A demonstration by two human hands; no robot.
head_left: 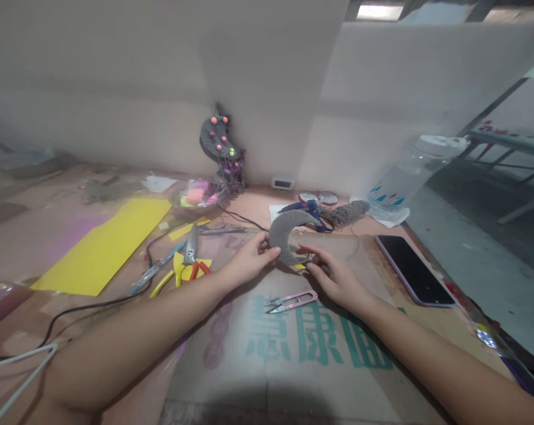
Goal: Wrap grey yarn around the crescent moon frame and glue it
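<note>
A grey, yarn-covered crescent moon (pixel 281 235) is held above a cardboard sheet. My left hand (pixel 254 258) grips its outer left side, thumb in front and fingers behind. At the lower tip of the crescent is my right hand (pixel 333 276), with thumb and forefinger curled around that end; the exact contact is hard to see. Pink thread snips (pixel 293 301) lie on the cardboard just below both hands. Left of my left hand rest scissors with red and yellow handles (pixel 190 260), on a small yellow paper.
Cardboard (pixel 267 378) with green printed characters covers the table front. A phone (pixel 415 270) and a water bottle (pixel 402 177) stand at right. Behind are blue-handled pliers (pixel 308 209), grey yarn (pixel 346 212) and a pinned crescent (pixel 213 139). Yellow paper (pixel 111 245) lies left, near cables.
</note>
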